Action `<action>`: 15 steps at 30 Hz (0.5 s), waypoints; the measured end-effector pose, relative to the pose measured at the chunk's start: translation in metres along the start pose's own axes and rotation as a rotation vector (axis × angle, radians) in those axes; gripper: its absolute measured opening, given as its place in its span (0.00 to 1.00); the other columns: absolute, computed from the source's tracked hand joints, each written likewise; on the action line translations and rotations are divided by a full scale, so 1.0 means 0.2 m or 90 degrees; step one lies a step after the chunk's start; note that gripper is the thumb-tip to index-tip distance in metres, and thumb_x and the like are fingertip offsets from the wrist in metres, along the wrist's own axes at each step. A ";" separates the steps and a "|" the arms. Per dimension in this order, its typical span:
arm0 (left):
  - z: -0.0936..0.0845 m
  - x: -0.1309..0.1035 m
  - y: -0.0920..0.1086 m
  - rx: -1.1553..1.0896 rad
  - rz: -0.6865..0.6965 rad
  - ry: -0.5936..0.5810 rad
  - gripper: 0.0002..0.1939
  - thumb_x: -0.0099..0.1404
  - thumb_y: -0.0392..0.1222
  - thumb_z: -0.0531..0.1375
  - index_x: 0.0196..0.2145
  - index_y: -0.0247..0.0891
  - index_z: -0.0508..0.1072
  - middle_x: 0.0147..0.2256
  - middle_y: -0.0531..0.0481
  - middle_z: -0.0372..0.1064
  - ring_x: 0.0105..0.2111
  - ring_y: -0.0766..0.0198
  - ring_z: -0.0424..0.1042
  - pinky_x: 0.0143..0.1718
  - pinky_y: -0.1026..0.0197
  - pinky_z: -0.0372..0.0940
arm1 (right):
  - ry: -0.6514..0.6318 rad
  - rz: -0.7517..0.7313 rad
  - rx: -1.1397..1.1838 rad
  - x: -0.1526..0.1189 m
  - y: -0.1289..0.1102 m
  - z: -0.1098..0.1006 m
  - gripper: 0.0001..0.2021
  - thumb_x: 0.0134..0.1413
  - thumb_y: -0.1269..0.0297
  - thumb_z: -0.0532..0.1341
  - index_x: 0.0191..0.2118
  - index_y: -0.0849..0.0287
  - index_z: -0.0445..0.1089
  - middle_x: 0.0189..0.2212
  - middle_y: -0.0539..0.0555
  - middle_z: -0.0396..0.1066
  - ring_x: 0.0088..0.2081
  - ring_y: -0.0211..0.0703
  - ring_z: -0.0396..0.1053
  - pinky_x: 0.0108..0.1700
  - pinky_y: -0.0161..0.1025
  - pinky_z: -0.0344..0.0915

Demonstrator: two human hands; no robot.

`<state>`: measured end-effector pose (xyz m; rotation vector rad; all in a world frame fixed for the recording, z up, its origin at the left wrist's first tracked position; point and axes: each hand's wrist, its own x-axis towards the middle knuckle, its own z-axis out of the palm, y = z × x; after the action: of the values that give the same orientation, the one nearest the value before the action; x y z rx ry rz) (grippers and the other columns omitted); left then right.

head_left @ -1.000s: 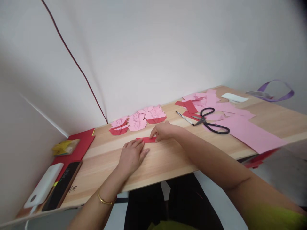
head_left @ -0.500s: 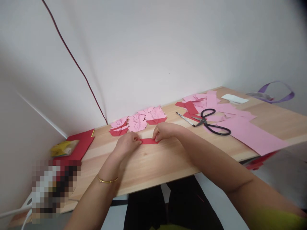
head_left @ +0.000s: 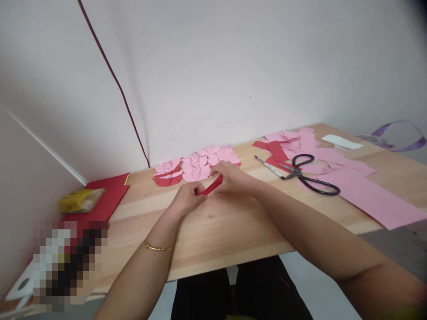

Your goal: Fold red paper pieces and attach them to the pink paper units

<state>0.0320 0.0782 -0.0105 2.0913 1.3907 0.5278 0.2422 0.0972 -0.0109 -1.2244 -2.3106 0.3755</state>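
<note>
A small strip of red paper (head_left: pixel 213 185) is held between my two hands, tilted, over the middle of the wooden table. My left hand (head_left: pixel 187 197) pinches its lower left end between thumb and fingers. At the upper right end, my right hand (head_left: pixel 231 177) grips the strip, the fingers bent around it. Just beyond the hands lie pink cut-paper pieces with jagged edges (head_left: pixel 195 168). A red cut-paper piece with a pink band (head_left: pixel 167 178) rests left of them.
To the right are black-handled scissors (head_left: pixel 296 171), a pen (head_left: pixel 268 166), red scraps (head_left: pixel 277 151), pink scraps (head_left: pixel 308 140) and a large pink sheet (head_left: pixel 376 195). Red sheets (head_left: pixel 115 195) with a yellow packet (head_left: pixel 78 201) lie left. A cable (head_left: pixel 123 95) hangs along the wall.
The red strip, flat on the table before, is now tilted with its right end raised. My right hand has turned around that end. The view has shifted slightly.
</note>
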 end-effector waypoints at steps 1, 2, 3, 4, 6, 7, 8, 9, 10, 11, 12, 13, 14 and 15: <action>0.00 0.00 0.00 -0.015 0.001 0.009 0.07 0.51 0.38 0.58 0.21 0.37 0.62 0.20 0.58 0.57 0.22 0.70 0.56 0.23 0.66 0.50 | 0.018 -0.015 -0.015 0.00 0.00 0.00 0.26 0.38 0.56 0.68 0.47 0.55 0.68 0.48 0.59 0.65 0.48 0.53 0.59 0.45 0.44 0.55; 0.01 0.00 0.00 -0.025 0.005 0.017 0.07 0.51 0.38 0.58 0.21 0.37 0.62 0.20 0.58 0.57 0.22 0.70 0.56 0.23 0.66 0.49 | 0.028 -0.028 -0.026 0.00 -0.01 0.00 0.25 0.40 0.55 0.68 0.47 0.53 0.69 0.49 0.59 0.64 0.49 0.55 0.58 0.46 0.46 0.53; 0.01 0.00 0.00 -0.032 0.010 0.028 0.07 0.51 0.38 0.59 0.21 0.36 0.63 0.20 0.58 0.57 0.22 0.70 0.56 0.23 0.66 0.49 | 0.029 -0.039 -0.032 0.00 -0.01 0.00 0.21 0.42 0.54 0.66 0.46 0.51 0.71 0.49 0.58 0.65 0.50 0.56 0.57 0.47 0.48 0.51; 0.01 0.00 0.01 -0.039 0.016 0.040 0.06 0.51 0.38 0.59 0.22 0.36 0.63 0.20 0.58 0.57 0.22 0.70 0.56 0.23 0.66 0.49 | 0.024 -0.048 -0.034 -0.01 -0.02 0.00 0.15 0.46 0.55 0.65 0.42 0.50 0.73 0.47 0.57 0.67 0.49 0.55 0.58 0.47 0.49 0.50; 0.02 0.00 0.02 -0.057 0.031 0.059 0.04 0.52 0.38 0.59 0.24 0.36 0.67 0.21 0.57 0.61 0.23 0.69 0.59 0.24 0.66 0.51 | 0.003 -0.062 -0.021 -0.01 -0.04 0.00 0.07 0.52 0.59 0.61 0.34 0.52 0.75 0.39 0.55 0.72 0.44 0.50 0.62 0.46 0.48 0.48; 0.02 0.00 0.03 -0.069 0.045 0.066 0.04 0.53 0.39 0.59 0.26 0.36 0.69 0.22 0.56 0.63 0.24 0.68 0.60 0.25 0.65 0.53 | -0.008 -0.068 -0.010 -0.01 -0.04 0.00 0.07 0.53 0.61 0.60 0.32 0.53 0.75 0.35 0.53 0.73 0.41 0.48 0.64 0.45 0.47 0.48; 0.02 0.00 0.04 -0.079 0.063 0.072 0.04 0.55 0.39 0.59 0.28 0.37 0.71 0.24 0.54 0.66 0.25 0.67 0.62 0.27 0.65 0.55 | -0.014 -0.072 0.001 -0.01 -0.05 0.01 0.07 0.54 0.62 0.59 0.30 0.54 0.75 0.33 0.53 0.74 0.39 0.46 0.65 0.45 0.46 0.48; 0.02 0.00 0.04 -0.084 0.085 0.077 0.05 0.56 0.39 0.58 0.29 0.37 0.72 0.26 0.53 0.68 0.27 0.67 0.64 0.29 0.64 0.57 | -0.013 -0.076 0.013 -0.01 -0.05 0.01 0.08 0.54 0.62 0.59 0.30 0.55 0.74 0.32 0.52 0.74 0.37 0.44 0.66 0.44 0.45 0.48; 0.02 0.00 0.05 -0.081 0.106 0.082 0.06 0.57 0.39 0.57 0.30 0.37 0.73 0.28 0.51 0.70 0.29 0.66 0.66 0.31 0.64 0.58 | -0.010 -0.081 0.023 -0.01 -0.04 0.02 0.08 0.54 0.62 0.59 0.30 0.56 0.74 0.31 0.52 0.74 0.37 0.44 0.67 0.44 0.44 0.48; 0.02 0.00 0.05 -0.068 0.125 0.089 0.07 0.58 0.38 0.56 0.29 0.37 0.74 0.29 0.50 0.70 0.30 0.65 0.67 0.33 0.63 0.58 | -0.011 -0.088 0.032 -0.01 -0.04 0.03 0.08 0.54 0.62 0.59 0.30 0.56 0.74 0.32 0.52 0.75 0.36 0.43 0.68 0.43 0.44 0.48; 0.03 0.00 0.05 -0.047 0.139 0.096 0.07 0.58 0.37 0.56 0.29 0.37 0.74 0.29 0.50 0.71 0.31 0.65 0.67 0.34 0.63 0.59 | -0.014 -0.095 0.040 -0.01 -0.04 0.04 0.08 0.54 0.61 0.59 0.30 0.56 0.74 0.32 0.52 0.75 0.36 0.43 0.68 0.43 0.43 0.49; 0.03 0.00 0.05 -0.025 0.150 0.101 0.07 0.58 0.36 0.56 0.28 0.37 0.74 0.29 0.50 0.71 0.31 0.65 0.67 0.34 0.63 0.59 | -0.019 -0.103 0.051 -0.01 -0.03 0.04 0.08 0.54 0.61 0.59 0.31 0.56 0.74 0.32 0.53 0.75 0.36 0.43 0.69 0.43 0.43 0.50; 0.03 0.00 0.05 -0.004 0.159 0.106 0.07 0.58 0.36 0.55 0.28 0.37 0.74 0.28 0.50 0.71 0.30 0.65 0.67 0.34 0.63 0.58 | -0.026 -0.111 0.064 -0.01 -0.03 0.05 0.09 0.54 0.61 0.58 0.32 0.56 0.74 0.33 0.53 0.75 0.36 0.43 0.69 0.42 0.42 0.52; 0.03 0.00 0.05 0.014 0.166 0.111 0.08 0.58 0.35 0.55 0.28 0.37 0.74 0.28 0.50 0.71 0.30 0.65 0.66 0.33 0.63 0.58 | -0.031 -0.117 0.080 -0.01 -0.02 0.05 0.09 0.55 0.60 0.58 0.33 0.56 0.74 0.33 0.53 0.75 0.36 0.43 0.69 0.41 0.41 0.54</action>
<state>0.0430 0.0744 -0.0093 2.3052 1.2248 0.8203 0.2346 0.0926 -0.0185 -0.9439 -2.3775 0.4817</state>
